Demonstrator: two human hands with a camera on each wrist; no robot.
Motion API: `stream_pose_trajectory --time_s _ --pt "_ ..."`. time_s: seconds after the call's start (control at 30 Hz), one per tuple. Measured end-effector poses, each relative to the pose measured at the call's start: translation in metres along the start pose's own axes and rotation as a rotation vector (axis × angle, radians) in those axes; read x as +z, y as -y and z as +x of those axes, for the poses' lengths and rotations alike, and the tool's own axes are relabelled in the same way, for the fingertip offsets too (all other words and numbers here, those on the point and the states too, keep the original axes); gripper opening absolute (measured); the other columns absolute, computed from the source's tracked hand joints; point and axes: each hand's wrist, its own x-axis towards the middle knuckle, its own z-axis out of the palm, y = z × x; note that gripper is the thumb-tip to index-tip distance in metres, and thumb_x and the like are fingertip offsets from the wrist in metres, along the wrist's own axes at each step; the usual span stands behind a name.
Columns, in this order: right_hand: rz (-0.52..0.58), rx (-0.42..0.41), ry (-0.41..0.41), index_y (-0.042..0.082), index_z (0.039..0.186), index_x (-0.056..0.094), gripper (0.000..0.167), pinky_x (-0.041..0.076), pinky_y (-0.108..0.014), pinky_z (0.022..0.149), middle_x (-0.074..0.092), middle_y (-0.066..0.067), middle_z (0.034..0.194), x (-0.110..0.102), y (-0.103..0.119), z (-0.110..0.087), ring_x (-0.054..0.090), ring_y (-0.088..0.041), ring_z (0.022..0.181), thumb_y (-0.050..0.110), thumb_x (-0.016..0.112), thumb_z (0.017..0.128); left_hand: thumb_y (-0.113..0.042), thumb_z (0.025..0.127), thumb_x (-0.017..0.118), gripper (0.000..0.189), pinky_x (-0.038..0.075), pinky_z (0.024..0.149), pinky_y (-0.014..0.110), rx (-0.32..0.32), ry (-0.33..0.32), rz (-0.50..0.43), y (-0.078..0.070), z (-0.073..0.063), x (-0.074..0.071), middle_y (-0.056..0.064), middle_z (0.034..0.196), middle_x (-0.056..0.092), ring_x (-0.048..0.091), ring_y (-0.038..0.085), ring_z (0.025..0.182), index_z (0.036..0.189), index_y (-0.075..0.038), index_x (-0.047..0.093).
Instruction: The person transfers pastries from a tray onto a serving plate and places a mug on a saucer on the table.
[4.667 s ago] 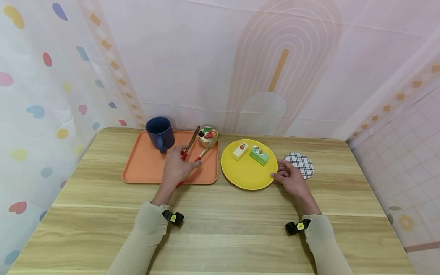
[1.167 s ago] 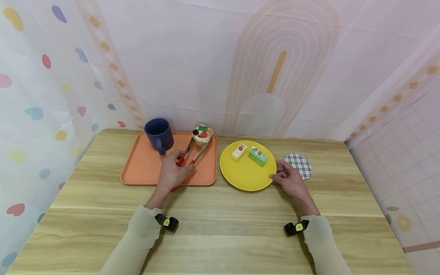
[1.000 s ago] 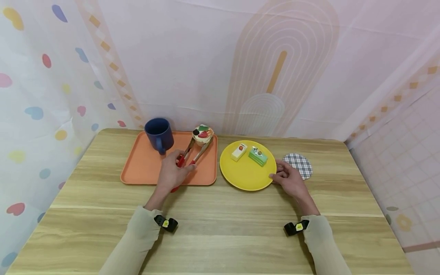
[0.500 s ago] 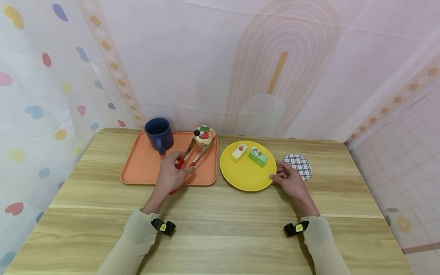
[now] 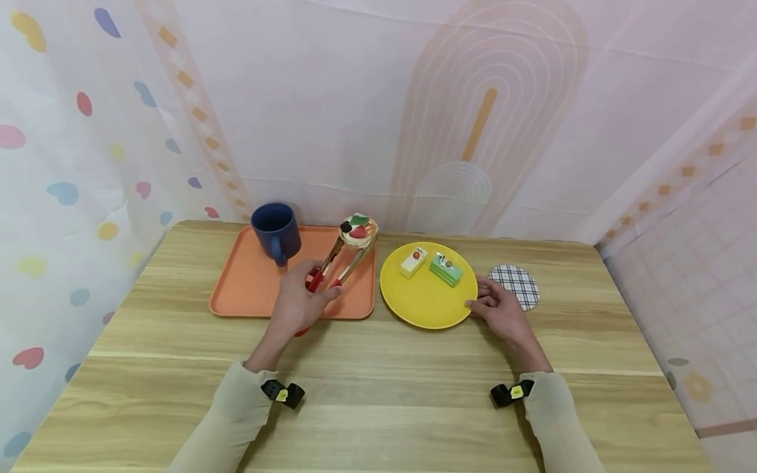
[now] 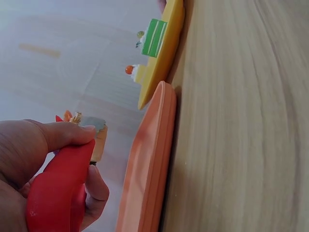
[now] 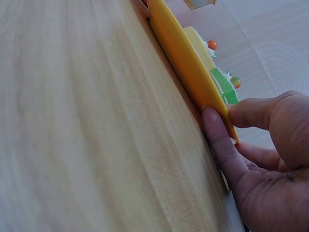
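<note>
My left hand (image 5: 296,301) grips red-handled tongs (image 5: 316,281) over the orange tray (image 5: 245,299). Between the tong tips sits a toy cupcake (image 5: 357,231) topped with fruit pieces, lifted above the tray in the left wrist view. With thumb and fingers my right hand (image 5: 501,311) pinches the right rim of a yellow plate (image 5: 426,305). On that plate lie a pale yellow cake slice (image 5: 413,262) and a green layered cake slice (image 5: 446,270). The right wrist view shows the thumb (image 7: 251,112) on top of the rim and fingers beneath it.
A blue mug (image 5: 276,231) stands at the tray's back left, handle toward me. Right of the plate lies a round checked coaster (image 5: 516,286), partly behind my right hand. A patterned cloth (image 5: 331,118) hangs behind the wooden table (image 5: 402,401).
The tongs have come around the cupcake and raised it off the tray, shifting slightly right lately. My right hand has kept its hold on the plate's rim.
</note>
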Motion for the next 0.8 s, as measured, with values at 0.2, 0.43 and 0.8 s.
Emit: stream_pose_trajectory --time_s 0.2,0.43,0.8 --pt "0.01 -0.01 0.002 0.006 0.152 0.044 0.062 0.057 -0.019 0.078 0.061 -0.021 0.128 0.0 -0.001 0.001 0.063 -0.009 0.09 0.009 0.07 0.096 -0.022 0.086 0.084 0.051 0.048 0.064 0.031 0.009 -0.001 -0.007 -0.005 0.0 0.0 0.018 0.114 0.064 0.058 0.03 0.088 0.127 0.0 0.063" --pt "0.004 0.003 0.002 0.007 0.153 0.044 0.062 0.056 -0.019 0.078 0.061 -0.02 0.128 0.0 -0.001 0.0 0.063 -0.01 0.091 0.012 0.07 0.097 -0.022 0.085 0.085 0.048 0.046 0.064 0.033 0.021 0.005 -0.016 -0.011 -0.003 0.001 0.017 0.112 0.063 0.054 0.029 0.089 0.124 -0.001 0.064" --pt "0.007 -0.004 -0.002 0.006 0.153 0.044 0.062 0.058 -0.021 0.079 0.061 -0.02 0.128 0.001 -0.001 0.0 0.063 -0.01 0.091 0.01 0.07 0.097 -0.022 0.085 0.085 0.049 0.048 0.066 0.032 0.042 0.034 -0.031 -0.021 -0.008 0.005 0.015 0.111 0.064 0.056 0.028 0.088 0.125 -0.004 0.065"
